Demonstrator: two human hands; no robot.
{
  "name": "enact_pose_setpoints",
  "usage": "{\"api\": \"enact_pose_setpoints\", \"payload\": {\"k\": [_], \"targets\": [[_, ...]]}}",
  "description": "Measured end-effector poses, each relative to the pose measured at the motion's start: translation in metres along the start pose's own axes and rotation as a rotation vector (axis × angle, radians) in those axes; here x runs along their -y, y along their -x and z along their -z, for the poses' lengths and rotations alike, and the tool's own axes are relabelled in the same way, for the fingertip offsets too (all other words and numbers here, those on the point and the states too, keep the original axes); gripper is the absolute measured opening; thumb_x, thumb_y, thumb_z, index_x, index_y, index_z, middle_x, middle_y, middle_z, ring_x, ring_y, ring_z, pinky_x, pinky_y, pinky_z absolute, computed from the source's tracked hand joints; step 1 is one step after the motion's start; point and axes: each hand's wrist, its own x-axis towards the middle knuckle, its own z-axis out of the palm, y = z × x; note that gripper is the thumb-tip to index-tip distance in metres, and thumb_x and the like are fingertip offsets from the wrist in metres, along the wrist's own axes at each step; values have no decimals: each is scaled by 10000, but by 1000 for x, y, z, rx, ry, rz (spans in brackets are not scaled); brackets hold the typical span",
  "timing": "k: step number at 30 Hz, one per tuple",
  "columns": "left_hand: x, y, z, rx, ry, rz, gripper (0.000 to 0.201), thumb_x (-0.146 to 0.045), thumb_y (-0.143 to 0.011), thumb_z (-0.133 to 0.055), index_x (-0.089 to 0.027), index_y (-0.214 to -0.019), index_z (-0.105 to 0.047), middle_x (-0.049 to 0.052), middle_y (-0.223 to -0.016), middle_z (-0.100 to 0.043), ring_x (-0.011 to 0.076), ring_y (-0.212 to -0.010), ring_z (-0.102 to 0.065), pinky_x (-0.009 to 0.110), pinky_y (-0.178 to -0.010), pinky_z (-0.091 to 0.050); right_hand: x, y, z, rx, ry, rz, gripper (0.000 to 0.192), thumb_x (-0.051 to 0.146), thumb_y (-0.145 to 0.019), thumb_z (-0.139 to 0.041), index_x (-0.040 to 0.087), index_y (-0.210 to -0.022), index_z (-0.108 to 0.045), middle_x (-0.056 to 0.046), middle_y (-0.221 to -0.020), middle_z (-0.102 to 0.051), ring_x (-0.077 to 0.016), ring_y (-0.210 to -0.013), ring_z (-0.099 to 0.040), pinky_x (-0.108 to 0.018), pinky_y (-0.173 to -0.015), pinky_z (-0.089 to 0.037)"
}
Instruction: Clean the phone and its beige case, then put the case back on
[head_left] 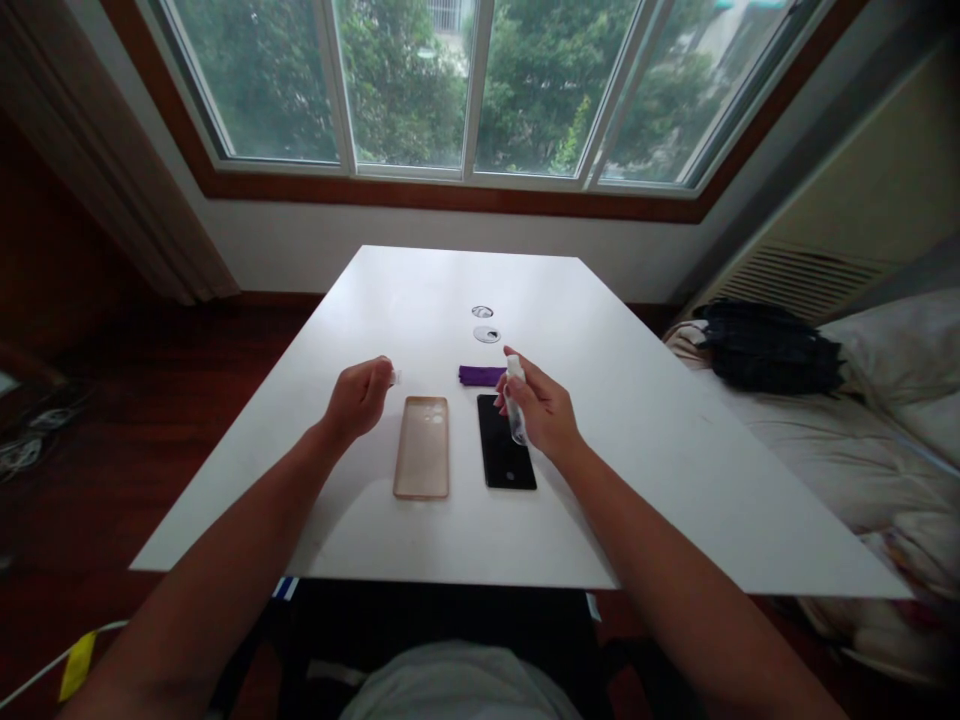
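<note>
The clear bottle, white at its top, was held in the right hand over the middle of the counter, nearer its near edge than its far one. Farthest left, beyond the counter's left edge, a curtain hung, and pale cables lay on the dark floor. Inside the left edge, the left hand was closed, pinching a small clear piece at its fingertips. Just right of and nearer than that hand, a tan phone case lay with its long sides running toward the near edge. Next came a folded purple cloth, and past it, toward the far edge, two small round pieces lay one behind the other. A black phone lay right of the case and apart from it, partly covered in view by the bottle; whether they touched could not be told. The right hand was wrapped around the bottle, its index finger near the top. Beyond the counter's right edge, a dark bundle rested on a bed.
</note>
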Motion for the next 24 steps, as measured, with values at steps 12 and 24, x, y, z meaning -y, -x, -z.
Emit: {"api": "enact_pose_setpoints", "payload": {"k": [12,24], "targets": [[-4,-1,2,6,-17,0,448,-388,-1060,-348,-166,-677,-414,4,-606,-382,115,-563,-360,283,-548,-277,16,-9,9,116,-653,-329,434,492,-956,-486,226,-1300,-497,-44,-948,-537,-183,-793,-625,-333,-608,-594],[-2,0,3,6,-60,-21,452,-385,-1051,-368,-170,-653,-376,-4,-588,-351,110,-543,-333,281,-533,-260,17,-11,18,82,-766,-409,412,589,-938,-472,209,-804,-389,26,-648,-380,-119,-421,-384,-263,-364,-326]]}}
